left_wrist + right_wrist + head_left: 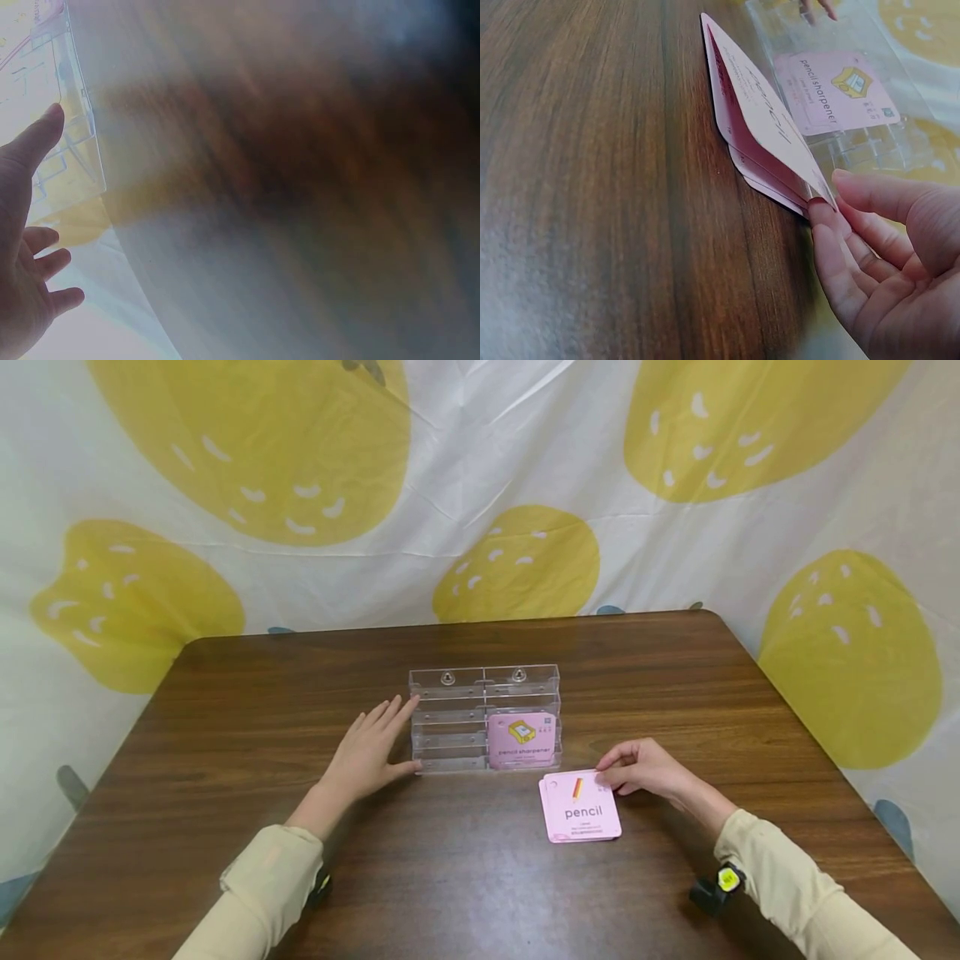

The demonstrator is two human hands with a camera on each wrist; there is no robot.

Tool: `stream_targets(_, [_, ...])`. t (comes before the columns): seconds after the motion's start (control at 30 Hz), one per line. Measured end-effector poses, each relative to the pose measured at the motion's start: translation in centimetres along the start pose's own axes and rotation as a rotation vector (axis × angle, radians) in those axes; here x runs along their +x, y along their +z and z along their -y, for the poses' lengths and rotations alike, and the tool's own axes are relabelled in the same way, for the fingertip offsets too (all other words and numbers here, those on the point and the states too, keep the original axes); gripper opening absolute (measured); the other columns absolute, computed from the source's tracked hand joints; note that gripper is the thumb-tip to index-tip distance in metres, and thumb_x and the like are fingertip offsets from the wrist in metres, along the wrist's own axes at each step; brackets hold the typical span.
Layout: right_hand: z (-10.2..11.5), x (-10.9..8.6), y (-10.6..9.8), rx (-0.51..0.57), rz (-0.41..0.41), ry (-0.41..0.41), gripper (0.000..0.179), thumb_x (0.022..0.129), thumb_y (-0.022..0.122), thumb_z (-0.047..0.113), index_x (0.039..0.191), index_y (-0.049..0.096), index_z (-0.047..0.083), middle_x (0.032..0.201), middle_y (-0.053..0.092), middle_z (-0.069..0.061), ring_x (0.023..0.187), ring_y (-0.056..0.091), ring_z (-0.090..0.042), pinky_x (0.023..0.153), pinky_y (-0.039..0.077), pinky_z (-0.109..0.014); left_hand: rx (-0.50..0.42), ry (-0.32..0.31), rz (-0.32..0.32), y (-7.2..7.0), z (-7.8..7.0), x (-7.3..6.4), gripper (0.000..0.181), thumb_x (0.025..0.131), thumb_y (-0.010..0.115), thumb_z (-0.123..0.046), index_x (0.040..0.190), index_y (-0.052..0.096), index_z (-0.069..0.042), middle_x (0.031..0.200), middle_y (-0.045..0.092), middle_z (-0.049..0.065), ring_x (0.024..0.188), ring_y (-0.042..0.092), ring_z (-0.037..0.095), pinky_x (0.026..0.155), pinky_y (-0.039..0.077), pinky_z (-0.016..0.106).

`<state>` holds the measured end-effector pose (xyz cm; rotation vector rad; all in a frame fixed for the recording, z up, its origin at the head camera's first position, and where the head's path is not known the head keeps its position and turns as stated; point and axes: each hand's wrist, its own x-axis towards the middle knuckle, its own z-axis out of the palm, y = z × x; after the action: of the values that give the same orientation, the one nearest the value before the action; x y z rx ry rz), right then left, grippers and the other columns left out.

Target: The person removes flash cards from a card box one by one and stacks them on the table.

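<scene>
A clear plastic rack (pixel 450 742) with tiered pockets in two columns stands mid-table. A pink pencil sharpener card (pixel 522 742) sits in its lower right part. My left hand (pixel 367 750) rests against the rack's left side, fingers extended and spread; the left wrist view shows the thumb (pixel 45 135) by the rack's edge. To the right, my right hand (pixel 651 768) pinches the upper right corner of a pink pencil card (pixel 583 818). In the right wrist view that card (pixel 772 127) bends up at the held edge, above other pink cards (pixel 739 161) on the table.
The brown wooden table (pixel 465 877) has rounded far corners. Behind it hangs a white cloth (pixel 510 460) printed with yellow fruit. Most of the left wrist view is blurred tabletop.
</scene>
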<state>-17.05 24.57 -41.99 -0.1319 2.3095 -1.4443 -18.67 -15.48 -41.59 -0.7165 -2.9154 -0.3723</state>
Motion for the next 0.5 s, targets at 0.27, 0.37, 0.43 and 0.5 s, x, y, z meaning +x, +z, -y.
stream_targets(0.27, [0.27, -0.07, 0.06, -0.049, -0.015, -0.042, 0.027, 0.075, 0.07, 0.008, 0.092, 0.063, -0.012, 0.072, 0.065, -0.003, 0.063, 0.06, -0.013, 0.055, 0.052, -0.027, 0.002, 0.0, 0.001, 0.02, -0.01, -0.02, 0.094, 0.075, 0.069, -0.046, 0.146, 0.016, -0.018, 0.143, 0.03, 0.02, 0.13, 0.03, 0.036, 0.103, 0.024, 0.056])
stream_targets(0.37, [0.27, -0.05, -0.02, -0.058, -0.014, -0.05, 0.027, 0.075, 0.07, 0.008, 0.091, 0.063, -0.012, 0.072, 0.065, -0.005, 0.065, 0.061, -0.014, 0.054, 0.052, -0.028, 0.003, 0.0, 0.001, 0.04, -0.01, -0.03, 0.094, 0.075, 0.069, -0.046, 0.147, 0.016, -0.018, 0.143, 0.03, 0.02, 0.13, 0.03, 0.036, 0.103, 0.024, 0.056])
stream_targets(0.43, [0.27, -0.06, -0.13, -0.065, -0.015, -0.047, 0.026, 0.075, 0.07, 0.008, 0.091, 0.063, -0.011, 0.072, 0.066, -0.006, 0.066, 0.061, -0.014, 0.055, 0.052, -0.028, 0.002, 0.0, 0.0, 0.05, 0.0, -0.04, 0.094, 0.075, 0.069, -0.046, 0.147, 0.015, -0.017, 0.144, 0.03, 0.02, 0.13, 0.03, 0.036, 0.103, 0.024, 0.056])
stream_targets(0.5, [0.31, -0.11, -0.26, -0.066, -0.014, -0.045, 0.025, 0.076, 0.069, 0.007, 0.092, 0.063, -0.011, 0.073, 0.066, -0.007, 0.067, 0.061, -0.014, 0.056, 0.052, -0.029, 0.003, -0.001, 0.0, 0.06, 0.0, -0.05, 0.094, 0.075, 0.069, -0.046, 0.147, 0.015, -0.017, 0.144, 0.03, 0.02, 0.13, 0.029, 0.036, 0.103, 0.024, 0.056])
